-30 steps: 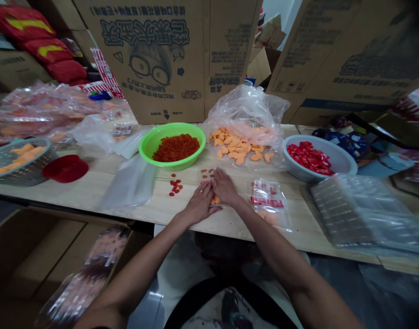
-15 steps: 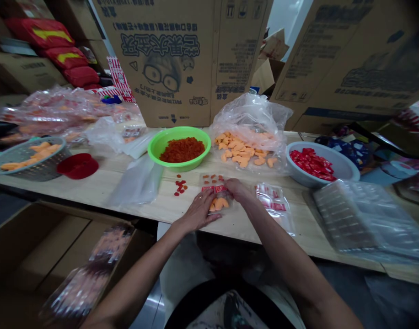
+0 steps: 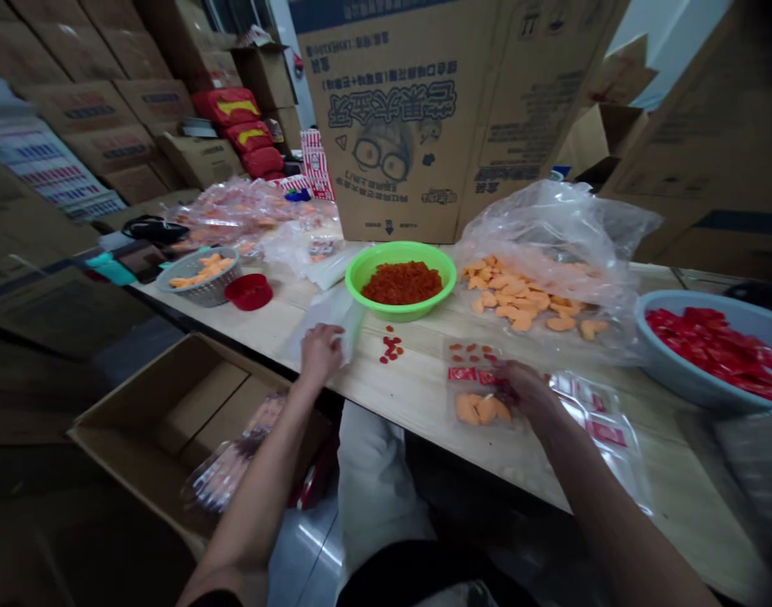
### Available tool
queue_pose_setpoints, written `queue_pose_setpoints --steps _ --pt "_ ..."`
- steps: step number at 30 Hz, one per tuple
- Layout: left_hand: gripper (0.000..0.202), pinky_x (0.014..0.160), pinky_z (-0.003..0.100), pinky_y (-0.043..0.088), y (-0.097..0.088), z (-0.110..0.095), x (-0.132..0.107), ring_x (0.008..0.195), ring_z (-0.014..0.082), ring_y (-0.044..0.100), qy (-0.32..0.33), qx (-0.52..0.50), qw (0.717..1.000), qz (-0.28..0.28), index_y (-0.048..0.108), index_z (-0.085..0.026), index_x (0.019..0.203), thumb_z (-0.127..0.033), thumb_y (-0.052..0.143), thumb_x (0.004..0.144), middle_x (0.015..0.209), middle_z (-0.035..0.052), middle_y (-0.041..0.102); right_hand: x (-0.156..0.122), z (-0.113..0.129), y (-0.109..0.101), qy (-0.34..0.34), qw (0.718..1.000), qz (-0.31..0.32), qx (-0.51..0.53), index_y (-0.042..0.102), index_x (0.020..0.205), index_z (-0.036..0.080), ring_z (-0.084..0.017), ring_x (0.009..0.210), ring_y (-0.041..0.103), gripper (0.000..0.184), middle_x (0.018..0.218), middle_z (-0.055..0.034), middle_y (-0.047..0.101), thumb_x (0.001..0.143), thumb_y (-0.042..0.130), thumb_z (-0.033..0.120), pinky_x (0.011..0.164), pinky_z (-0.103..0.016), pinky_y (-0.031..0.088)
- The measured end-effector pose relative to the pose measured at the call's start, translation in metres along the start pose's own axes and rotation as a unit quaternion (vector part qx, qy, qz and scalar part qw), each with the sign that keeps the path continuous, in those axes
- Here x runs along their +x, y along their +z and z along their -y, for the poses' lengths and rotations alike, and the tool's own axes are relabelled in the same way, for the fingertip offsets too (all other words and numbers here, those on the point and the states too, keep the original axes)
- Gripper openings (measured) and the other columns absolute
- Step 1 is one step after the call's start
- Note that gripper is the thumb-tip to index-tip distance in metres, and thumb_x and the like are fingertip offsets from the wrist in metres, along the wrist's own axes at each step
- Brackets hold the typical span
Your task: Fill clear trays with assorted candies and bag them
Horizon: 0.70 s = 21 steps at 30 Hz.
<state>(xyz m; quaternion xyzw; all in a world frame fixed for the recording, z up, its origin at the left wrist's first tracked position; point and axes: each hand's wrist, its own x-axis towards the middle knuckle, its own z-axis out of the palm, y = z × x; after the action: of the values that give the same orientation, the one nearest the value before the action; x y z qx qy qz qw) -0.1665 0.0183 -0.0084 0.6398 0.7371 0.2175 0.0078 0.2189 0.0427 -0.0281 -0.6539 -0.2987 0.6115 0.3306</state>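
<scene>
My left hand (image 3: 323, 352) is on a stack of flat clear plastic bags (image 3: 354, 324), fingers bent and closed at the near end of the top bag. With my right hand (image 3: 518, 386) I grip the right edge of a clear plastic tray (image 3: 450, 396). In that tray lie small orange-red pieces at the top, red packets (image 3: 463, 374) across the middle and orange curved candies (image 3: 480, 410) at the bottom. Beside my right forearm lies another clear tray (image 3: 619, 455) holding red packets.
A green bowl (image 3: 356, 291) of orange-red pieces stands beyond the loose red bits (image 3: 391, 347). Orange candies (image 3: 518, 299) spill from a large clear bag. At right is a blue-grey basin (image 3: 651, 337) of red packets. Below left, an open carton (image 3: 139, 405) holds packed trays.
My left hand has left the tray and moved left onto the plastic bags. My right hand stays at the tray's right edge. The view has turned left.
</scene>
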Motion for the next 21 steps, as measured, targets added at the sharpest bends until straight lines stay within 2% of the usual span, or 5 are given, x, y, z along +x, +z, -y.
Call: queue_pose_setpoints --steps 5,9,14,17,21 --pt "0.049 0.097 0.039 0.043 -0.018 0.073 0.032 0.113 0.0296 0.054 -0.099 0.025 0.982 0.158 0.069 -0.024 0.112 -0.051 0.073 0.071 0.116 0.0085 0.059 -0.004 0.001 -0.006 0.02 0.999 0.013 0.021 0.056 0.076 0.02 -0.008 0.037 0.045 0.014 0.05 0.0044 0.054 0.071 0.058 0.007 0.036 -0.017 0.034" --pt "0.053 0.1 0.044 0.039 -0.009 0.053 0.021 0.116 0.0315 0.053 -0.109 0.035 0.984 0.136 0.067 -0.025 0.113 -0.065 0.058 0.08 0.117 0.0099 0.06 -0.001 0.0 -0.009 0.054 0.998 0.002 0.041 0.061 0.083 0.02 -0.008 0.036 0.044 0.019 0.05 0.0051 0.053 0.069 0.059 0.006 0.035 -0.016 0.036" --pt "0.052 0.098 0.046 0.04 0.004 0.024 0.001 0.118 0.0335 0.052 -0.007 0.056 0.989 0.135 0.066 -0.023 0.112 -0.065 0.057 0.083 0.125 0.0129 0.059 -0.001 -0.001 -0.011 0.074 0.996 0.009 0.057 0.065 0.095 0.02 -0.008 0.039 0.05 0.027 0.055 0.0033 0.057 0.071 0.059 0.008 0.033 -0.014 0.034" --pt "0.042 0.093 0.037 0.045 0.002 0.043 0.003 0.111 0.026 0.056 -0.013 -0.019 0.991 0.129 0.065 -0.024 0.117 -0.051 0.043 0.094 0.122 0.0101 0.061 -0.008 -0.002 -0.014 0.071 0.996 0.017 0.06 0.064 0.096 0.02 -0.008 0.039 0.05 0.028 0.056 0.0032 0.058 0.071 0.059 0.008 0.031 -0.014 0.03" --pt "0.038 0.095 0.042 0.044 -0.006 0.081 0.016 0.113 0.0304 0.054 -0.115 0.008 0.99 0.082 0.069 -0.025 0.113 -0.047 0.062 0.082 0.121 0.0093 0.059 -0.013 -0.007 -0.019 0.045 0.998 0.026 0.048 0.06 0.09 0.021 -0.008 0.037 0.048 0.024 0.052 0.0051 0.054 0.069 0.06 0.01 0.031 -0.015 0.032"
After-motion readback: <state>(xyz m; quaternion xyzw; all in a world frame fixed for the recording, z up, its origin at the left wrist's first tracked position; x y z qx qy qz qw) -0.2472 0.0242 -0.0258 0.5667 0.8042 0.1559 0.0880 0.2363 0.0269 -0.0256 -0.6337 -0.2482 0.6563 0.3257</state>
